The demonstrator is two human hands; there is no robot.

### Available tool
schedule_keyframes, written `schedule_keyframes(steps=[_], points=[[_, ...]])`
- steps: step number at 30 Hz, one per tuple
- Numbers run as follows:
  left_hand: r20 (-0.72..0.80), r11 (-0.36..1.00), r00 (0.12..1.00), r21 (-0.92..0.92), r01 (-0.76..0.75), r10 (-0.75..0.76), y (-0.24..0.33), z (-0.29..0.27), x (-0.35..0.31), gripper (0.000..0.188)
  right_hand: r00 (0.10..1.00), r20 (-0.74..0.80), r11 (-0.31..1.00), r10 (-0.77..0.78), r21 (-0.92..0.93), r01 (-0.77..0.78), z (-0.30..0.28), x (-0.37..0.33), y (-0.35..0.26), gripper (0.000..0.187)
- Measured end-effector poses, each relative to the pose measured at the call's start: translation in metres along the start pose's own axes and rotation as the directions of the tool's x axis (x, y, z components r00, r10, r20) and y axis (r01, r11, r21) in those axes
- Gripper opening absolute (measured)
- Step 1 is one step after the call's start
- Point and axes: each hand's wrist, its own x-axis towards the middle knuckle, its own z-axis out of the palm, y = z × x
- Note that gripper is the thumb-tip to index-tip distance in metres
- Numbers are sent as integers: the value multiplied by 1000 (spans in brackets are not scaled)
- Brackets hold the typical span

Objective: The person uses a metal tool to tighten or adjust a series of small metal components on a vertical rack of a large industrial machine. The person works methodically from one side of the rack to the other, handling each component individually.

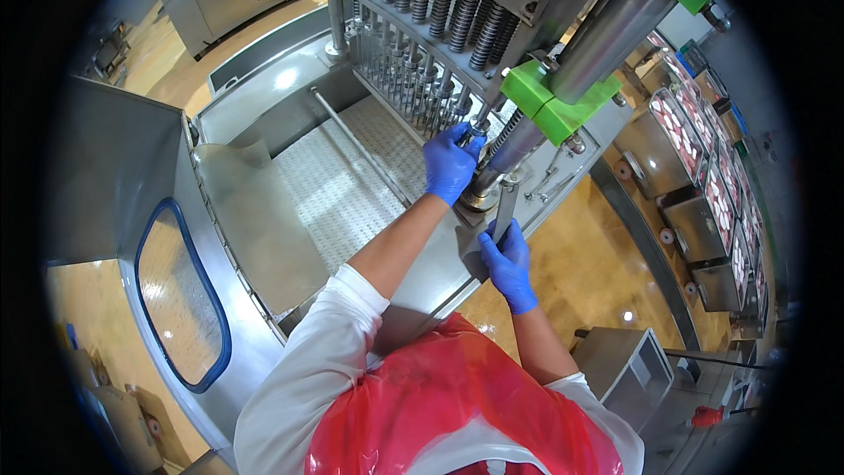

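Observation:
My left hand (450, 164), in a blue glove, reaches into the metal machine. Its fingers close around a small metal fitting (478, 126) at the near end of a row of vertical needles (404, 66). My right hand (509, 266), also gloved in blue, grips the lower end of a flat grey metal bar (505, 209). The bar stands upright, close to the foot of a thick steel column (520, 142). Coil springs (440, 9) line up above the needles. A green block (559, 101) clamps around the column.
Below the needles lies a perforated white conveyor bed (343, 178), crossed by a metal rod (360, 145). Several small metal parts (552, 178) rest on the ledge right of the column. Steel bins (664, 145) of pale pink pieces stand at the right. An open lid with a blue-edged window (182, 295) is left.

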Motion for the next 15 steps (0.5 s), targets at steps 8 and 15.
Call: schedule_keyframes(steps=[8, 15], points=[[3, 999, 1000, -20, -30, 30, 11, -1, -2, 30, 997, -19, 994, -72, -81, 70, -1, 3, 11, 19], [-13, 999, 1000, -34, -23, 22, 1, 1, 2, 24, 952, -94, 904, -291, -353, 241, 8, -2, 1, 24]])
